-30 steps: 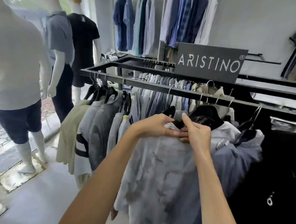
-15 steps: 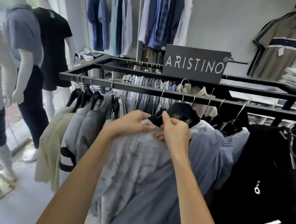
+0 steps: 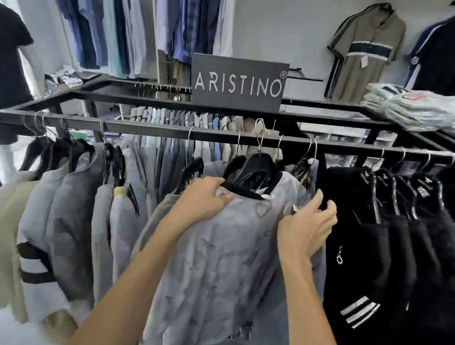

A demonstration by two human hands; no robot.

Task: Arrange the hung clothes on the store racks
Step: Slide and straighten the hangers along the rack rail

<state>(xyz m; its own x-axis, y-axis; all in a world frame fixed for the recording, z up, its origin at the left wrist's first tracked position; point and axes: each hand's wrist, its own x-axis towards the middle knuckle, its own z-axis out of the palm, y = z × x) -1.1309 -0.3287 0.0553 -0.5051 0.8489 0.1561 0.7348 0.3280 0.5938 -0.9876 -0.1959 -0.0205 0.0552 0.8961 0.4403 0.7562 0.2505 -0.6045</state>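
Change: half a second ago we had both hands pinched together at the neckline of the pale grey patterned shirt; now our right hand has come away to the right shoulder while our left hand stays at the collar; the view has also swung so the rail sits squarer before us
Meaning for the task: we judge the collar fuss is finished and we are now spreading the shoulders so the shirt hangs square; the shirt is already on the rail, so this piece looks nearly settled
Shirt: it hangs on a black plastic hanger from the front bar of the black metal rack, between the grey tops to the left and the black tops with white stripes to the right, touching both neighbours
Left grip: fingers curled over the fabric just beside the collar, holding the cloth; thumb hidden, so how firm we cannot tell
Right grip: loosely spread, fingers bent but apart; the palm side lies against the shirt's right shoulder beside the black tops; it clasps nothing we can see
Background: a dark sign reading ARISTINO stands on the rack top; folded pale garments lie stacked at the right
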